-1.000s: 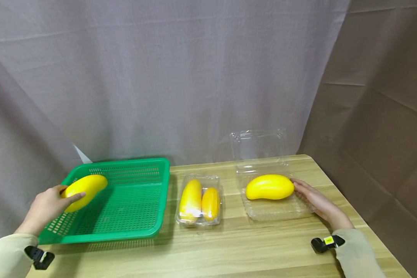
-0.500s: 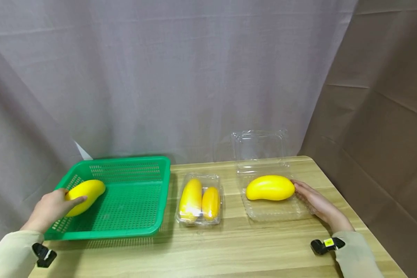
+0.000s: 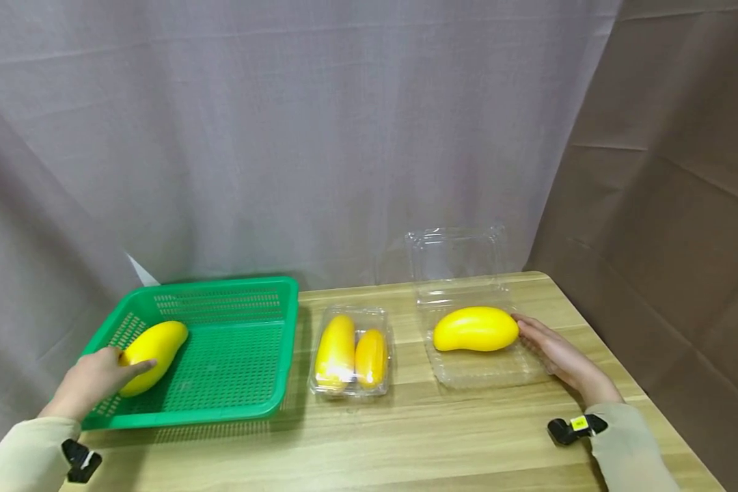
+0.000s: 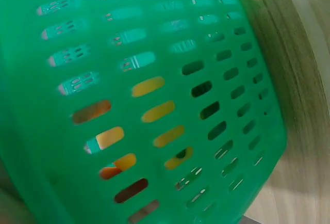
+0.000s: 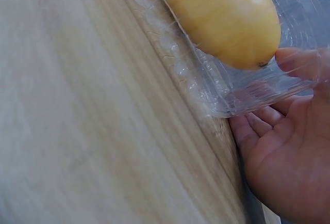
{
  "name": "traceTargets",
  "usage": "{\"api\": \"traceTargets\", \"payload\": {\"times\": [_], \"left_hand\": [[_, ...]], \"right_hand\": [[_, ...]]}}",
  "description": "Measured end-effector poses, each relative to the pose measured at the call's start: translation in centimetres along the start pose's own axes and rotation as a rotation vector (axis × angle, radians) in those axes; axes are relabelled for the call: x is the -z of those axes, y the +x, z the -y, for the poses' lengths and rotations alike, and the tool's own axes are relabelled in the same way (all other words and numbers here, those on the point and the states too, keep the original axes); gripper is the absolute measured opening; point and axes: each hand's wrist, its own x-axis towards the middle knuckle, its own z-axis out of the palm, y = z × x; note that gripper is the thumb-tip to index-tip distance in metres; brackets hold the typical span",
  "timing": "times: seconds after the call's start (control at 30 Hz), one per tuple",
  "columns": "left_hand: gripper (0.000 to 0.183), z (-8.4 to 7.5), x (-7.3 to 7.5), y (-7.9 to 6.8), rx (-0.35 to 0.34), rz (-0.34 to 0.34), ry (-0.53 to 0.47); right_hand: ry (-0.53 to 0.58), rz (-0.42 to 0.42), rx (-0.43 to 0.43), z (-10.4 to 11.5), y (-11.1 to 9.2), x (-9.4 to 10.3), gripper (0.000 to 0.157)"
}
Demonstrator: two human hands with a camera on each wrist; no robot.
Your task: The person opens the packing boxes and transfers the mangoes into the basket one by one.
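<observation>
In the head view my left hand [image 3: 95, 379] grips a yellow mango [image 3: 155, 355] low inside the green basket [image 3: 285, 335], thumb over its near side and fingers hidden behind it. Through the slots of the basket wall [image 4: 154, 69], the left wrist view shows bits of yellow. My right hand [image 3: 559, 355] lies along the right side of an opened clear plastic box [image 3: 467, 376] holding another mango [image 3: 476, 329]. Up close in the right wrist view, one digit [image 5: 299, 63] reaches over the box rim to the mango's end, while other fingers rest against the outer wall.
Between basket and opened box stands a closed clear box [image 3: 352, 393] with two yellow fruits inside. The raised lid [image 3: 458, 260] leans toward the grey curtain [image 3: 344, 137] behind. Brown cloth [image 3: 664, 225] hangs at the right edge of the wooden table [image 3: 369, 444].
My left hand has lowered the mango from above the basket's left side down into it. The right hand and the boxes have stayed in place.
</observation>
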Motion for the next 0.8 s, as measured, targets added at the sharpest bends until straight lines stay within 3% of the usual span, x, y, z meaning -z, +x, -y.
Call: {"api": "traceTargets", "payload": {"times": [0.37, 0.63, 0.8], "left_hand": [[0.052, 0.1, 0.1, -0.1, 0.003, -0.009, 0.006], [0.072, 0.5, 1.6, 0.3, -0.017, -0.019, 0.012], [0.065, 0.2, 2.3, 0.4, -0.03, -0.023, 0.028]], "right_hand": [[-0.029, -0.014, -0.008, 0.0, -0.1, 0.0, 0.071], [-0.018, -0.012, -0.006, 0.0, 0.0, 0.0, 0.07], [-0.012, -0.015, -0.006, 0.1, -0.1, 0.0, 0.07]]}}
